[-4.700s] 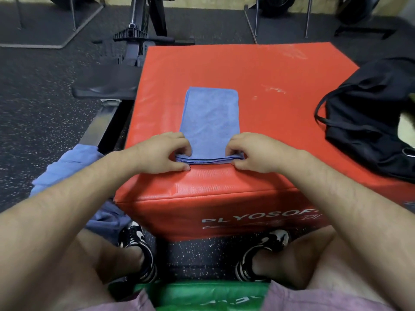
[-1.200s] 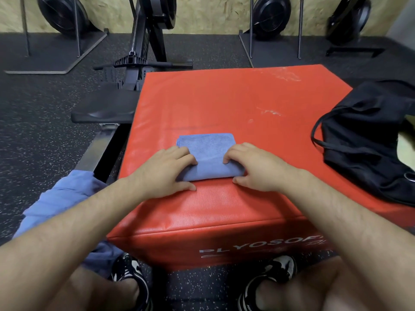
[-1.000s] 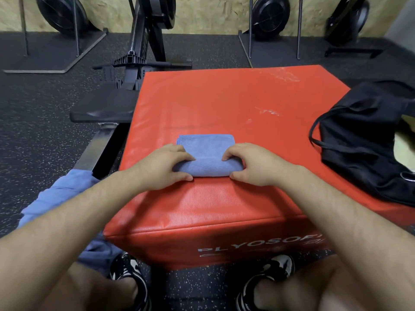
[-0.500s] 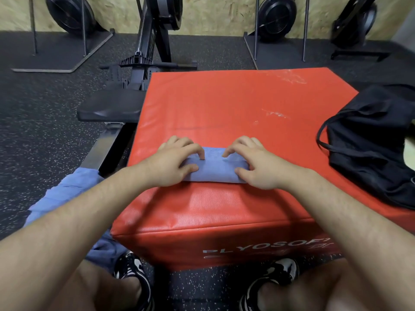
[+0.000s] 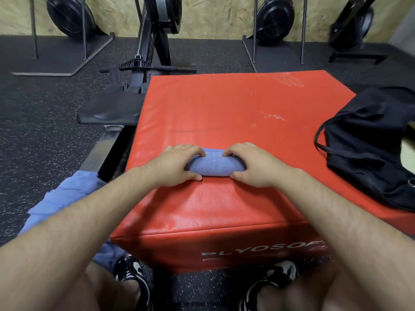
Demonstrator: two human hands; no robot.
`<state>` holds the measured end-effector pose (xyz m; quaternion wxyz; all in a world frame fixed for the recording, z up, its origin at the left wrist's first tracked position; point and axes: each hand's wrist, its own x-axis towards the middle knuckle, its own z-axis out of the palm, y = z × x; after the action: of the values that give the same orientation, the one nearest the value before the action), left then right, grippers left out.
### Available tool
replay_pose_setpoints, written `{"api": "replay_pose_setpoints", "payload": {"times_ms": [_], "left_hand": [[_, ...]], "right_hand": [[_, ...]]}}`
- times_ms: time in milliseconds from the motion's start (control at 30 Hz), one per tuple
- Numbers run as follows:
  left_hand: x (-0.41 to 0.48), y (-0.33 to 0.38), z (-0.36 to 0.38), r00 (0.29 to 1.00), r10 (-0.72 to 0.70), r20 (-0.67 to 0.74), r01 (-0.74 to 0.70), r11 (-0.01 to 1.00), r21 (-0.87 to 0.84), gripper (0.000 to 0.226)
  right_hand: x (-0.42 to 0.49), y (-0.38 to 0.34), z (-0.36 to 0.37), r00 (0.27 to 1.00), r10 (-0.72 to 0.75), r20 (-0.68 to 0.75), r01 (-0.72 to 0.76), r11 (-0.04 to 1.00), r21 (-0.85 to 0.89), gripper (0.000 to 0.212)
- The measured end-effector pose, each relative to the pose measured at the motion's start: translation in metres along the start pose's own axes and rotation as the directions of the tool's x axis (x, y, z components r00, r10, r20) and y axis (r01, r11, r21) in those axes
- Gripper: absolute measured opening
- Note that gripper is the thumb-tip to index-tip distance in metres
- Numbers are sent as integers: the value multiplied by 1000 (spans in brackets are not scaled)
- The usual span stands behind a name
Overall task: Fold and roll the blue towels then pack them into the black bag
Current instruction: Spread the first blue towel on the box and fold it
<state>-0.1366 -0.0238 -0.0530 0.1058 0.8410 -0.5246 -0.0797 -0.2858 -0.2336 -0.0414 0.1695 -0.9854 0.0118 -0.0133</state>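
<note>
Blue towels (image 5: 65,198) lie in a loose heap low beside the near left corner of the red box (image 5: 224,104), partly hidden by the person's left forearm. Further back on that side, the black seat of a rowing machine (image 5: 110,110) sits just beside the box's left edge.

On top of the box, close to its near edge and a little left of centre, the left hand (image 5: 175,163) grips the left end of the rolled towel (image 5: 213,164). Its fingers curl over the top and its thumb presses along the near side. The roll lies crosswise on the box, parallel to the near edge, a tight blue cylinder. The right hand (image 5: 253,164) holds the right end the same way, fingers bent over the top and thumb against the near side.

At the box's right side the black bag (image 5: 370,149) rests slumped on the top, well apart from the roll, one thin strap looping toward the middle.
</note>
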Motion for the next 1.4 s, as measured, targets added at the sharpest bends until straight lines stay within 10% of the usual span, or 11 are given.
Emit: {"api": "replay_pose_setpoints", "payload": {"times_ms": [267,600,833,1033,1400], "left_hand": [[0,6,-16,997,-7,72,8,1000,-16,39],[35,9,-29,994,96,-45,-98,995,-35,22],[43,-30,-13,989,73,128,-77,997,28,72],[43,-32,-17,998,8,67,7,974,-227,79],[11,-63,-82,918,-307,-252,-39,561,-827,60]], "right_hand": [[0,-3,-8,980,105,171,-133,978,161,33],[16,14,-1,992,6,-126,2,998,62,27],[20,28,9,999,32,-6,-31,995,90,65],[44,34,-4,987,158,-6,-148,941,305,60],[66,-19,-65,971,223,-89,-52,557,829,54]]}}
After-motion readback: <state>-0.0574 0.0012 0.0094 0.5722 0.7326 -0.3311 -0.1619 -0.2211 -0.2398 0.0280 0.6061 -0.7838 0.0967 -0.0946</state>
